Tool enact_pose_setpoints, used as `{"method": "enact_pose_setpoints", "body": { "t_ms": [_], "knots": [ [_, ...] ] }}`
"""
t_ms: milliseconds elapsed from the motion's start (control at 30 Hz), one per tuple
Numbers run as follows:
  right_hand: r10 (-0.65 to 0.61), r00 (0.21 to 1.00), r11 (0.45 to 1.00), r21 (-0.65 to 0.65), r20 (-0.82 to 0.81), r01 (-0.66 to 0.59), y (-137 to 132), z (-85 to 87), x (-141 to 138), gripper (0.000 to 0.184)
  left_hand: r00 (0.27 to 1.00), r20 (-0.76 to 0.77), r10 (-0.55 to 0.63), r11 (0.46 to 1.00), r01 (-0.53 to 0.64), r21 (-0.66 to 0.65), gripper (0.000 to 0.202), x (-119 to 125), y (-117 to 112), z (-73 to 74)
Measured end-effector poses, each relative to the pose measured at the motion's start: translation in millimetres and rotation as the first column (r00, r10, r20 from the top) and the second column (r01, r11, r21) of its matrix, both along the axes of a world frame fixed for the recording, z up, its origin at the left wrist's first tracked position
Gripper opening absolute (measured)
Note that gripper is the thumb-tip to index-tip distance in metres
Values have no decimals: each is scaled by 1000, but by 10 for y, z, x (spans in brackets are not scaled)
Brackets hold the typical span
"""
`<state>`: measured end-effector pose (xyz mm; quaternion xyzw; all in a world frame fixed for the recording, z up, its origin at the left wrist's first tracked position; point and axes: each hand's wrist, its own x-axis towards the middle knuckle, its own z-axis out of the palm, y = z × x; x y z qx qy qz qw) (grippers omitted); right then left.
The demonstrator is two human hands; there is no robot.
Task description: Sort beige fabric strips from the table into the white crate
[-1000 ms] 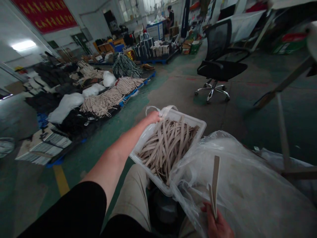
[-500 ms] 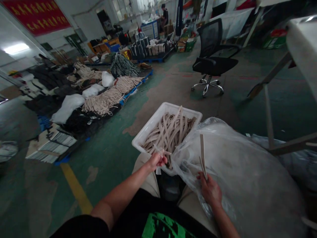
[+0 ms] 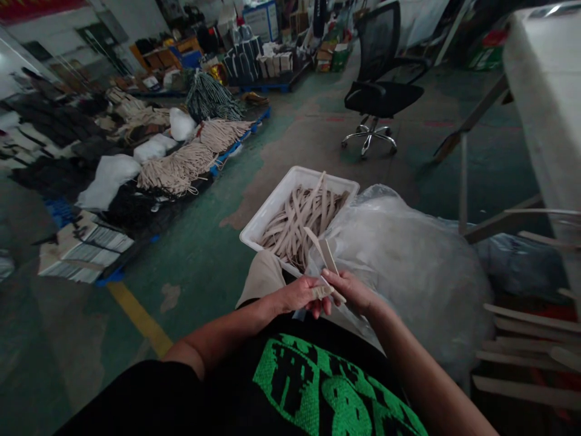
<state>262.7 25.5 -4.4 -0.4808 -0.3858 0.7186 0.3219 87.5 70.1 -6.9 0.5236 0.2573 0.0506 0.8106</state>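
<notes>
My right hand (image 3: 351,289) is closed around a folded beige strap (image 3: 323,249), whose two ends stick up from the fingers. My left hand (image 3: 305,294) meets it in front of my shirt, fingers bent at the strap's lower end. One left finger has a pale wrap (image 3: 321,292). Below the left hand pokes a piece of clear plastic (image 3: 299,313), apparently held in the palm; its full shape is hidden. Just beyond both hands, a white plastic bin (image 3: 259,233) holds many loose beige straps (image 3: 302,218).
A large translucent plastic bag (image 3: 422,260) bulges right of the bin. Several beige strips (image 3: 526,387) stick out at lower right, under a table (image 3: 544,79). An office chair (image 3: 381,97) stands ahead. Bundled cords (image 3: 177,166) lie on pallets at left.
My right hand has moved left and up with the strap to meet my left hand. The left hand has drawn back from the bin's near edge. My view has tilted down.
</notes>
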Motion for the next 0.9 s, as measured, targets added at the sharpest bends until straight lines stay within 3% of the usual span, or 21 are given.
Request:
{"method": "enact_pose_setpoints", "body": {
  "t_ms": [100, 233, 367, 467, 567, 733, 900],
  "knots": [
    [-171, 983, 983, -71, -60, 167, 50, 50, -90, 54, 1000, -10, 29, 1000, -29, -7, 61, -34, -112, 36],
    [-449, 892, 894, 46, 54, 447, 143, 171, -72, 49, 975, -9, 220, 974, -220, -59, 62, -69, -213, 97],
    [-562, 812, 824, 184, 156, 536, 223, 321, 51, 48, 919, 1, 393, 917, -392, -80, 58, -48, -257, 121],
    [-595, 778, 799, 252, 201, 546, 254, 404, 132, 44, 893, -34, 450, 889, -451, -85, 52, -19, -272, 142],
    [-590, 769, 802, 292, 246, 521, 278, 467, 162, 39, 919, -98, 382, 916, -390, -89, 49, -8, -280, 175],
    [-543, 776, 832, 335, 321, 443, 318, 537, 118, 25, 983, -118, 144, 988, -150, -45, 49, -5, -250, 210],
    [-525, 777, 840, 360, 347, 407, 372, 517, 71, 19, 979, -194, -67, 996, 77, 43, 44, -12, -234, 208]
  ]
}}
